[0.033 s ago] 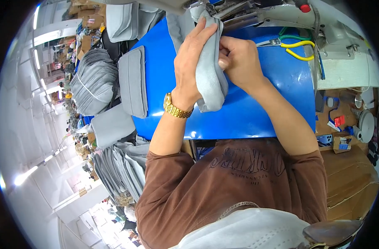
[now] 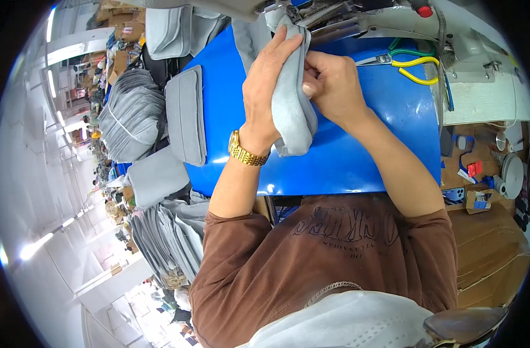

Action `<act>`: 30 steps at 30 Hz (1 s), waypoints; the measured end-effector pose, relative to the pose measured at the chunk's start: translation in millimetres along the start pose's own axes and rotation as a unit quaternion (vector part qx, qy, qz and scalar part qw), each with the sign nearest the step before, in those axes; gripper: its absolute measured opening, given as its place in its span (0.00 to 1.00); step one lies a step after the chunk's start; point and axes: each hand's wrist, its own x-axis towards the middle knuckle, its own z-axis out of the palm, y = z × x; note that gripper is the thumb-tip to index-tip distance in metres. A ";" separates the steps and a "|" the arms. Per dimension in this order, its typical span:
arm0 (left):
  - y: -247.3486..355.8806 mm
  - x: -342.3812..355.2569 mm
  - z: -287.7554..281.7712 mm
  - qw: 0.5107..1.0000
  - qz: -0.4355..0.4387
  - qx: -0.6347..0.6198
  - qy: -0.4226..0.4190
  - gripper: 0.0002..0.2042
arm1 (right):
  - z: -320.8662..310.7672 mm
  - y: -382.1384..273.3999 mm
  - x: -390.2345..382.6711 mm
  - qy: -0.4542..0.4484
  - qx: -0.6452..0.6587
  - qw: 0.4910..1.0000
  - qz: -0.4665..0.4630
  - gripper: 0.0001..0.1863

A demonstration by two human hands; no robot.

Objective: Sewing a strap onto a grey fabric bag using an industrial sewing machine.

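Note:
A folded grey fabric piece (image 2: 291, 119) stands out over the blue table top (image 2: 346, 168), its far end reaching to the metal machine parts (image 2: 334, 26). Along its left side lies my left hand (image 2: 263, 87), fingers stretched out flat against the cloth; the thumb is hidden. A gold watch (image 2: 247, 152) circles that wrist. My right hand (image 2: 337, 84) is closed at the piece's right edge, thumb and curled fingers pinching the cloth. To the right of it lie snips with yellow and green handles (image 2: 415, 65), their blades pointing toward the hand.
Flat grey panels (image 2: 185, 116) rest at the table's left edge. Beyond them are a tied grey bundle (image 2: 131, 116) and a stack of grey pieces (image 2: 166, 238). A pale machine bed (image 2: 479, 101) borders the right side, above a cardboard box (image 2: 491, 261).
My hands and the grey fabric piece have shifted very slightly to the left. The grips look the same.

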 end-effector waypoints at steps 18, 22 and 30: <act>17.0 9.8 2.8 0.996 -0.065 0.013 0.055 0.16 | -18.7 3.8 8.7 -0.048 -0.094 0.992 -0.072 0.16; 17.9 8.1 0.2 0.996 -0.050 0.032 0.072 0.17 | -30.5 1.9 10.2 -0.127 0.130 0.981 0.071 0.17; 22.9 6.6 0.5 0.996 0.023 0.057 0.061 0.21 | -53.9 -17.9 26.6 -0.149 0.098 0.979 0.095 0.17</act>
